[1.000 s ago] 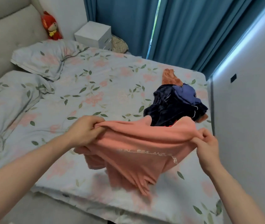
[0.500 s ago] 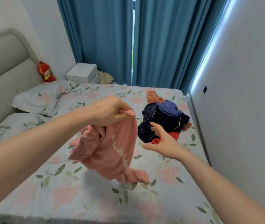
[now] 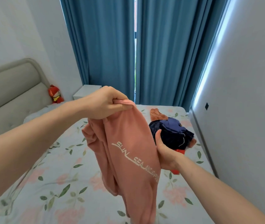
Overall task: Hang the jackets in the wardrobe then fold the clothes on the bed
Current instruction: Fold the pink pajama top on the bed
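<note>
— Where is the pink garment?

— The pink sweatshirt hangs in the air above the bed, white lettering running down its front. The left hand holds it up, fingers clenched around a bunched top edge.

— And the other hand?

— The right hand is at the sweatshirt's right edge, thumb up and palm against the fabric; its fingers are hidden behind the cloth, so I cannot tell whether they grip.

— The rest of the clothes?

— A dark navy pile with orange and red pieces lies on the floral sheet near the wall, beyond the right hand. Blue curtains hang behind.
</note>
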{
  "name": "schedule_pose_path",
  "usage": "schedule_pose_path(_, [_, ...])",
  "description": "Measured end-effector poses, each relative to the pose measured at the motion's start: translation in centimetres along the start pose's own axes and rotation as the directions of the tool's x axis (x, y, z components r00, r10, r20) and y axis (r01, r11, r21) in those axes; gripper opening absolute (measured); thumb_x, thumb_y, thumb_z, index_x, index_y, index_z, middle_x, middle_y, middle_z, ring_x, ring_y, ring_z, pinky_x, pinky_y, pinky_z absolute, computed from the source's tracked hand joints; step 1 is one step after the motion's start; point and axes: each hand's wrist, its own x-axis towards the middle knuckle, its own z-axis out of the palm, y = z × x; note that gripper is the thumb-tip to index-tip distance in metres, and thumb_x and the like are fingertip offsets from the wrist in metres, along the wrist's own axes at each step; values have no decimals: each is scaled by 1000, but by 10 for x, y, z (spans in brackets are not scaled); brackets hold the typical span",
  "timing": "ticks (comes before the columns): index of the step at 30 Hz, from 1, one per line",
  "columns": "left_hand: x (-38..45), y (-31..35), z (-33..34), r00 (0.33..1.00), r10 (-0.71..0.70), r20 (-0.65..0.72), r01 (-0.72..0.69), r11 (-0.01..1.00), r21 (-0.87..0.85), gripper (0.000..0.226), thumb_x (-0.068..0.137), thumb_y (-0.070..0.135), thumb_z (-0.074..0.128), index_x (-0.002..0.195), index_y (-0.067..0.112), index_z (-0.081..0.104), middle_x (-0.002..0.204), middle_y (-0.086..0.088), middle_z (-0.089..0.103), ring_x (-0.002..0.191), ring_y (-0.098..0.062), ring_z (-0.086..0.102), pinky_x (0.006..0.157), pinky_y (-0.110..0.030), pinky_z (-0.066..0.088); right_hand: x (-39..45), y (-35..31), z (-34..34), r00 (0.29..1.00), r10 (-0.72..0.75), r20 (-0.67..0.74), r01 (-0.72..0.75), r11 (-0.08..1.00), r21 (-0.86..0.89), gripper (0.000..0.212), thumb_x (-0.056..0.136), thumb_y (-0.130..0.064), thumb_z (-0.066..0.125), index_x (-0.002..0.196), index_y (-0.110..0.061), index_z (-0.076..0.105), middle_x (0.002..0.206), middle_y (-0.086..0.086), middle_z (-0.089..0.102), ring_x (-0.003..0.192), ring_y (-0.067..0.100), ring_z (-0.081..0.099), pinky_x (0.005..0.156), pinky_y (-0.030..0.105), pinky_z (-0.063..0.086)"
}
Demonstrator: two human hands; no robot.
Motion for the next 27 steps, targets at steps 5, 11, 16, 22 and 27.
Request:
schedule_pose_path(5, [0, 1, -4, 999, 46, -3, -46, 999, -6, 41, 99, 42, 63, 67, 18, 55, 60, 5, 37, 59, -10, 33, 56, -27, 35, -5, -8, -14, 996, 20, 84, 7, 952, -305, 41, 101, -32, 54, 137, -17, 63, 95, 19, 51, 84, 26, 56, 88, 44, 45])
schedule_pose_path(11, [-9, -27, 2, 997, -7, 73, -5, 988, 153, 51, 94, 55, 65, 66, 13, 56, 59, -5, 44, 56, -11, 35, 55, -29, 35, -33, -29, -44, 796, -482, -366, 344, 858, -382, 51, 86, -4, 56, 123, -33, 74, 129, 0, 70, 117, 15, 64, 102, 35, 50])
schedule_pose_path(16, [-16, -76, 28, 952, -252, 176, 149, 879, 452, 53, 69, 66, 82, 77, 18, 60, 67, 9, 59, 64, -14, 52, 61, -33, 45, -68, -60, -53, 430, -671, -604, 409, 741, -532, 31, 91, -3, 59, 103, -27, 74, 108, -3, 73, 98, 7, 67, 84, 25, 51])
schedule_pose_path(22, [-20, -115, 63, 891, -432, 138, 269, 748, 606, 8, 75, 23, 65, 80, 21, 59, 75, 5, 63, 72, -21, 59, 57, -31, 43, -81, -90, -52, 335, -827, -451, 335, 552, -764, 22, 83, -5, 67, 75, -6, 47, 67, 2, 45, 65, 15, 42, 64, 34, 35])
schedule_pose_path(27, [-33, -148, 83, 843, -538, 1, 532, 833, 152, 12, 87, 12, 59, 92, 22, 56, 87, 1, 62, 86, -26, 58, 66, -33, 40, -99, -81, -55, 289, -813, -506, 293, 578, -761, 18, 85, -6, 70, 85, -19, 58, 77, -3, 58, 70, 14, 51, 64, 27, 41])
